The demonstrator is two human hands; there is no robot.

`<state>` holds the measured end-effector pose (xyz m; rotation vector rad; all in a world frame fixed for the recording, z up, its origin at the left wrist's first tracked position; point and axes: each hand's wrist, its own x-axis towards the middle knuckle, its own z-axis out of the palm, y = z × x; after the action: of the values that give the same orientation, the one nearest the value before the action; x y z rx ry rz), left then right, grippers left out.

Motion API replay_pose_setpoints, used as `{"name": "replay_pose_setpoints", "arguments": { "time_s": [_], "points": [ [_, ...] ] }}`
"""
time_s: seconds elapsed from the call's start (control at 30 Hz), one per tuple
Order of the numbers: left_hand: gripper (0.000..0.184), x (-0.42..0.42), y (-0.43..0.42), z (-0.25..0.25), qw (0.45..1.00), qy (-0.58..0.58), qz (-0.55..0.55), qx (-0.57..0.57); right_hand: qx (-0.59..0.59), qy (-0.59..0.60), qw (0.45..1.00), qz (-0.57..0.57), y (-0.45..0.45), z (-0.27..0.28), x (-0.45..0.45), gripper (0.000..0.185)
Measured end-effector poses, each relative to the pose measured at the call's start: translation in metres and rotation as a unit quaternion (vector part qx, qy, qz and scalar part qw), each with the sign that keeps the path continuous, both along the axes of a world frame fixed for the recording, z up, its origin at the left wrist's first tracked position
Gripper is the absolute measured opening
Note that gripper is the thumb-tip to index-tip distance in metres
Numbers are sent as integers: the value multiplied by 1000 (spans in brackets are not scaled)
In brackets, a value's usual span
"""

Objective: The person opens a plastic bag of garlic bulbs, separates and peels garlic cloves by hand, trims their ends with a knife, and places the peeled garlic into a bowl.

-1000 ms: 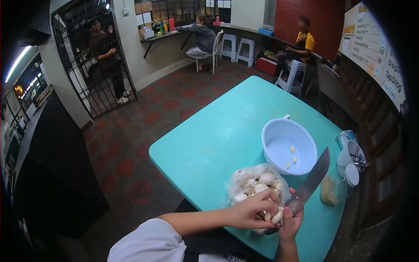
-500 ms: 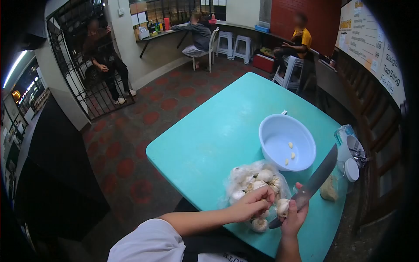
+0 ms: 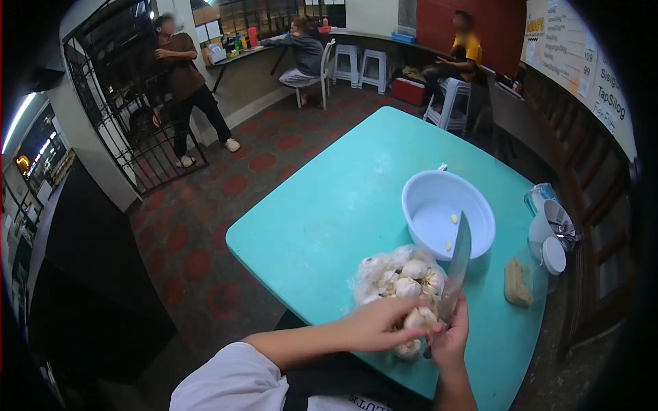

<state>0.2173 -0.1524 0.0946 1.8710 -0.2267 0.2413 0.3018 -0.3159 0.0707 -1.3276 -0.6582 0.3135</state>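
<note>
My right hand point(image 3: 451, 337) is closed around a large kitchen knife point(image 3: 458, 264), its broad blade pointing up and away. Between my two hands is a white garlic bulb point(image 3: 420, 318); my left hand point(image 3: 384, 325) has its thumb and fingers around it, partly hiding it. Beneath and beyond my hands lies a clear plastic bag point(image 3: 367, 277) full of garlic bulbs point(image 3: 407, 288). One more bulb point(image 3: 408, 349) rests below my left hand. Past the bag stands a pale blue basin point(image 3: 428, 188) with peeled cloves point(image 3: 454, 219) inside; the blade overlaps its near side.
The turquoise table point(image 3: 315, 205) carries a tub of tan contents point(image 3: 518, 284), a white-lidded container point(image 3: 554, 255) and a utensil holder point(image 3: 545, 222) at right. One person point(image 3: 185, 75) stands by the barred gate; two others point(image 3: 305, 55) point(image 3: 466, 58) sit beyond the table.
The knife blade has swung left and more upright, now in front of the basin. My left hand has moved onto the garlic bulb. The person at the gate has shifted and leans outward.
</note>
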Motion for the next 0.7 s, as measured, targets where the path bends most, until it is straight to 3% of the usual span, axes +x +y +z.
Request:
{"name": "replay_pose_setpoints", "arguments": {
  "time_s": [0.13, 0.23, 0.43, 0.7],
  "points": [
    [54, 10, 23, -1, 962, 17, 176, 207, -52, 24, 998, -1, -8, 5, 5, 82],
    [57, 17, 28, -19, 927, 66, 171, 327, -43, 27, 999, -2, -7, 10, 7, 73],
    [54, 10, 28, -6, 928, 96, 186, 308, -45, 26, 999, 4, -8, 14, 7, 67],
    [32, 8, 43, 13, 949, 10, 226, 218, -47, 1, 999, -12, -10, 10, 11, 66]
  ]
}}
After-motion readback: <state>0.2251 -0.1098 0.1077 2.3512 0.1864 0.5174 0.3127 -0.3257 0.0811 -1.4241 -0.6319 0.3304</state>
